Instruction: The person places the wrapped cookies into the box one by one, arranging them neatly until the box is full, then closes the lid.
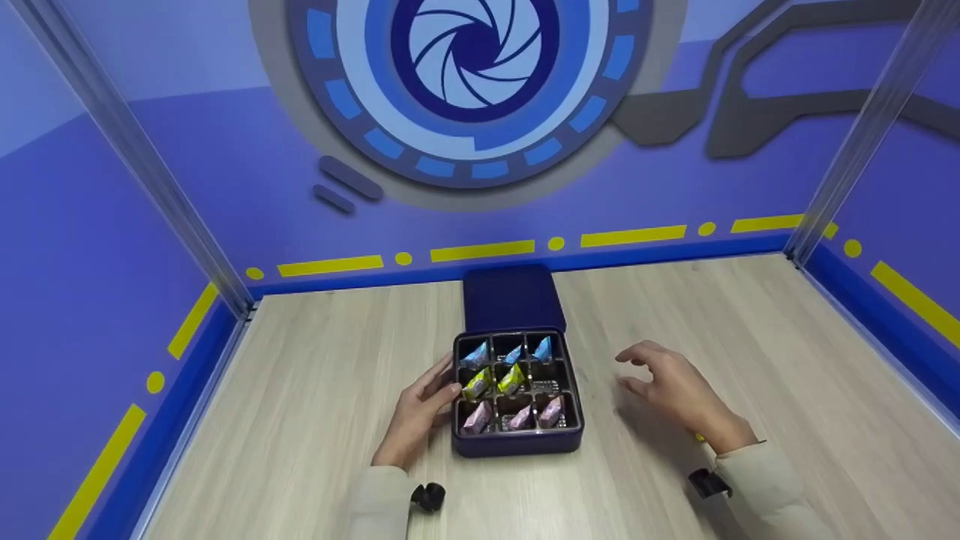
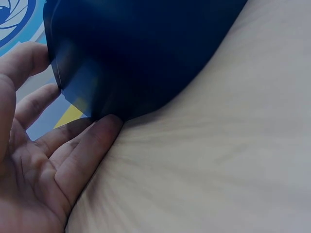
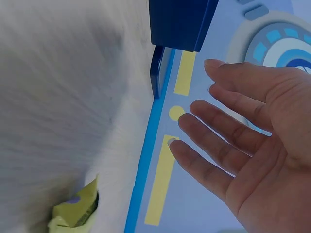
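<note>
A dark blue box (image 1: pixel 517 445) holds a divided tray with wrapped candies. Blue candies (image 1: pixel 542 349) lie in the far row, pink candies (image 1: pixel 551 412) in the near row. Two yellow candies (image 1: pixel 511 379) fill the left and middle compartments of the centre row; its right compartment is bare. My left hand (image 1: pixel 420 412) touches the box's left side, thumb at the rim, fingers fairly straight against the wall in the left wrist view. To the right of the box, my right hand (image 1: pixel 679 390) hovers over the table with nothing in it, fingers loosely bent.
Behind the box lies its dark blue lid (image 1: pixel 512 298), near the back wall. Another yellow candy (image 3: pixel 75 208) sits on the wooden table (image 1: pixel 322 390), mostly hidden below my right wrist in the head view. Blue panels (image 1: pixel 202 150) enclose the table's back and sides.
</note>
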### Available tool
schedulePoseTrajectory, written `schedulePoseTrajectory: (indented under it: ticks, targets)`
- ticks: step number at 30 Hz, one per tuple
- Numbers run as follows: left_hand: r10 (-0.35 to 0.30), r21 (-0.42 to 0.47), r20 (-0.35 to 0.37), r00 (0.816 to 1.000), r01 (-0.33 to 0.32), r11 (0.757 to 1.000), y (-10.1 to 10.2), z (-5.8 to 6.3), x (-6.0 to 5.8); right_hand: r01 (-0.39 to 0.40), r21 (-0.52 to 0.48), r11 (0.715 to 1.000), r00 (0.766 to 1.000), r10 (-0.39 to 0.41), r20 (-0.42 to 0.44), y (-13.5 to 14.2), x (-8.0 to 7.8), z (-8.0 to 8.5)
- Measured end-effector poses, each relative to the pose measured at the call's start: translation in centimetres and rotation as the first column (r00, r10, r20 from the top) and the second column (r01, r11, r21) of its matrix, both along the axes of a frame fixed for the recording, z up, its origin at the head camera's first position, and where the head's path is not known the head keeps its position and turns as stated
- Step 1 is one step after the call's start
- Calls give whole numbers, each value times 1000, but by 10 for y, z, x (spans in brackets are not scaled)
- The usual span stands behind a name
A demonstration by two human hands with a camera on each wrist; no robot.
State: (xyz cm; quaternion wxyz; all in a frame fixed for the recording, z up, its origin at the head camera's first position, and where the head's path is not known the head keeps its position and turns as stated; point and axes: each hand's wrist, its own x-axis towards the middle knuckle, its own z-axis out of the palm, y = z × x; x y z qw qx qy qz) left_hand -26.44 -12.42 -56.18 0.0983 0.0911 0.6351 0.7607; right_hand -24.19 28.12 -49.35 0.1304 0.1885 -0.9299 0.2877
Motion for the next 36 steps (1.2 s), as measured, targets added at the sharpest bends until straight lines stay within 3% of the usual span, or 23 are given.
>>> schedulePoseTrajectory:
  ticks: [12, 36]
  targets:
    - [-2, 17, -5, 1000, 2, 1000, 1, 0, -1, 54, -61, 997, 998, -52, 22, 12, 11, -7]
    - [2, -23, 3, 1000, -2, 1000, -1, 1, 0, 102, 88, 991, 963, -120, 239, 48, 22, 2]
